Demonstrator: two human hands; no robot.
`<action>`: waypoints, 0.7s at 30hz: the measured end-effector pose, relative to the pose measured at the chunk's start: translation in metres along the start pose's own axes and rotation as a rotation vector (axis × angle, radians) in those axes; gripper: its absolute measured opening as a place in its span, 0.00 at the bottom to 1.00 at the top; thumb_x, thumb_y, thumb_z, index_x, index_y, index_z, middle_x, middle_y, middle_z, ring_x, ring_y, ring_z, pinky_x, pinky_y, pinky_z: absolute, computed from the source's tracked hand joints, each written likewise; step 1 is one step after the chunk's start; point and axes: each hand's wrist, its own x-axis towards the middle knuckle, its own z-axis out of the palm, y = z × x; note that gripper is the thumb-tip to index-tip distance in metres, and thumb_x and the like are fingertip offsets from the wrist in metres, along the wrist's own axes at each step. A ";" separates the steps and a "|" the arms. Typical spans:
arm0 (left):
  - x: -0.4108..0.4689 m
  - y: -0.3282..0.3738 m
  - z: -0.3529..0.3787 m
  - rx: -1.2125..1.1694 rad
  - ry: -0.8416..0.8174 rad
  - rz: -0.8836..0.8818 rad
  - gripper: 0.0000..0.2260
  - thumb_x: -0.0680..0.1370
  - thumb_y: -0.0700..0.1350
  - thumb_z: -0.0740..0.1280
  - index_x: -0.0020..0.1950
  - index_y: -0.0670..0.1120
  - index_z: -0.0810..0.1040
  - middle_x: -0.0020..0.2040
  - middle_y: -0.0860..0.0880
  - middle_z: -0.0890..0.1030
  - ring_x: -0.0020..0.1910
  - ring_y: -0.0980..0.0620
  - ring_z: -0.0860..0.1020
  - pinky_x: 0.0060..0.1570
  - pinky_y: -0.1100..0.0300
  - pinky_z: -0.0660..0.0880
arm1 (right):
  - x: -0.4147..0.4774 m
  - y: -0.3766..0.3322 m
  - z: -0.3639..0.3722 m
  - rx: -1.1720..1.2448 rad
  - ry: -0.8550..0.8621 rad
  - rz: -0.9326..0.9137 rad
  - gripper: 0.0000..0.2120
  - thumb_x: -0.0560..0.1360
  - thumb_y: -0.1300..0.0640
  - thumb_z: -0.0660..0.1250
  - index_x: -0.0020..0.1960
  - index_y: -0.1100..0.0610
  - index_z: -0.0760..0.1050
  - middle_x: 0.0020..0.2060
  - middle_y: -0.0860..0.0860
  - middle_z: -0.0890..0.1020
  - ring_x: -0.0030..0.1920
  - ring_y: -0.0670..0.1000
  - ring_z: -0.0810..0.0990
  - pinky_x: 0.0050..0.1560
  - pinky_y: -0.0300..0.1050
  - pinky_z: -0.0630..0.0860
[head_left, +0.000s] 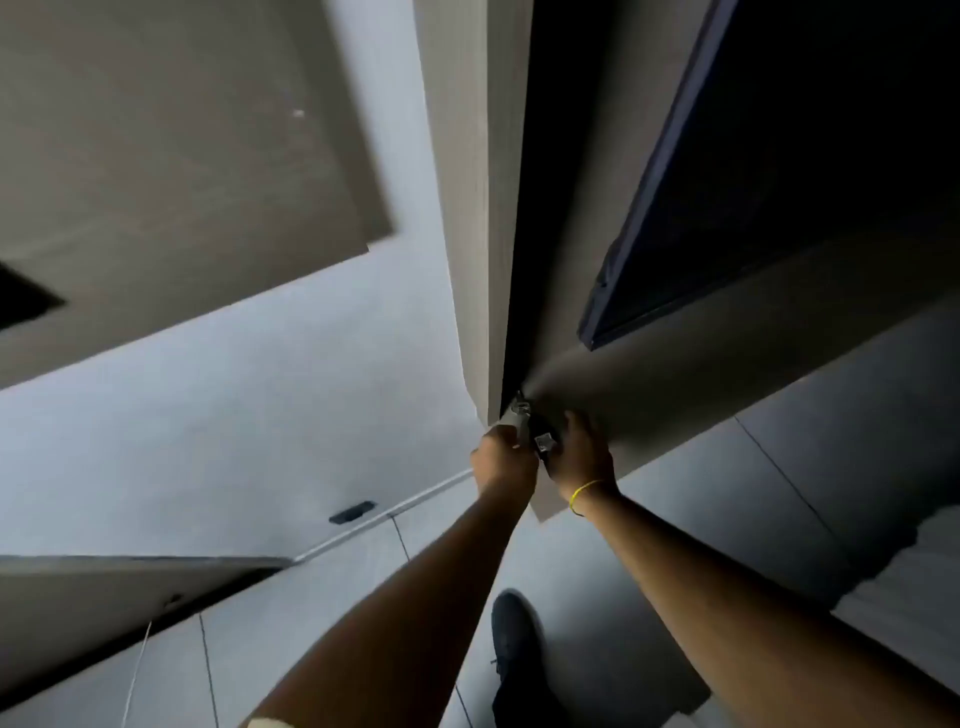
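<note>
- The left hand (504, 460) is curled tight round a metal handle (515, 415). Its fingers wrap the pale metal, and the back of the hand faces the camera.
- The right hand (579, 452) sits just beside it against the face of the door (675, 395), thumb lying up on the panel. Its fingers bend toward a small silver piece (544, 442) between the two hands. Blur hides whether it pinches that piece or only presses on it.
- A yellow band (584, 493) circles the right wrist.
- The handle sits on the door's edge, at the foot of a dark gap (524, 234) — the gap runs between the door and a pale upright panel (470, 208).
- Below the forearms, a dark shoe (511, 639) stands on the grey tiled floor (779, 493).
- Farther along the door is a dark pane (805, 156) set in a blue-black frame.
- To the left is a white wall (260, 389) with a small black fitting (352, 512) low down, just above a pale skirting strip (431, 493).
- At lower left lies another grey panel (104, 597), with a thin white cord (136, 670) showing beneath it.
- A large grey board (182, 156) — well apart from the hands — fills the upper left.
</note>
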 end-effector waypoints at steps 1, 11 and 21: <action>0.007 0.001 0.006 0.022 0.001 0.004 0.11 0.77 0.39 0.63 0.52 0.43 0.85 0.51 0.40 0.87 0.55 0.35 0.81 0.47 0.54 0.75 | 0.004 -0.001 0.005 -0.010 0.012 0.004 0.24 0.77 0.61 0.68 0.73 0.61 0.72 0.73 0.61 0.72 0.74 0.63 0.71 0.67 0.55 0.73; 0.038 -0.010 0.017 -0.220 -0.017 -0.183 0.10 0.77 0.41 0.68 0.52 0.46 0.89 0.51 0.41 0.87 0.55 0.38 0.82 0.52 0.52 0.82 | 0.020 -0.002 0.033 0.454 0.013 0.238 0.14 0.73 0.72 0.60 0.48 0.62 0.83 0.42 0.57 0.84 0.43 0.58 0.81 0.44 0.47 0.75; -0.040 -0.040 -0.152 -0.601 -0.361 -0.071 0.07 0.78 0.35 0.72 0.55 0.35 0.86 0.53 0.32 0.86 0.48 0.43 0.85 0.41 0.56 0.80 | -0.087 -0.082 -0.009 1.076 -0.221 0.201 0.12 0.75 0.75 0.68 0.56 0.66 0.83 0.41 0.58 0.87 0.37 0.53 0.86 0.38 0.41 0.85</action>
